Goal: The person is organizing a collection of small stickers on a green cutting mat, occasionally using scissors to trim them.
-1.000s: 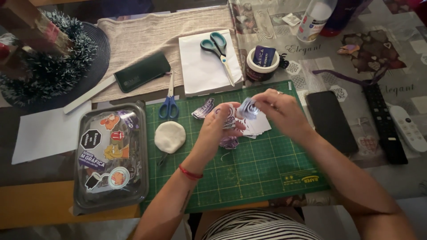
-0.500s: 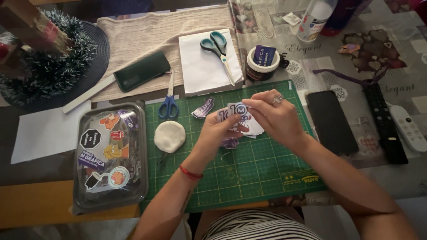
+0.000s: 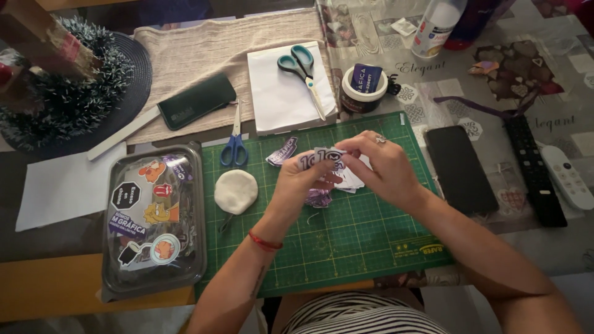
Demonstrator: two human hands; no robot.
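We note the bench (image 3: 544,93) under its patterned cover, and on it the green cutting mat (image 3: 346,247), directly beneath both hands.

Off to the left hand's outer side lies the clear plastic tray (image 3: 185,216), filled with stickers. Beyond the hands, further from us, a white paper pad (image 3: 272,99) carries the teal scissors (image 3: 303,71); the blue scissors (image 3: 234,145) lie just beyond and to the left of the left hand. A white round lump (image 3: 236,191) sits on the mat just beside the left hand. A dark phone (image 3: 461,168) lies near the right hand's outer side.

Left hand (image 3: 301,182): closed on the sticker sheet (image 3: 325,158), pinching its lower edge. Right hand (image 3: 380,170): fingertips narrowed onto the sheet's upper right edge. The sheet is held between the two hands, just above the loose stickers (image 3: 346,180) on the mat.

Change over the last second: the sheet has come up and turned to face us, and both hands have drawn closer together over it. We judge that peeling or sorting is under way.
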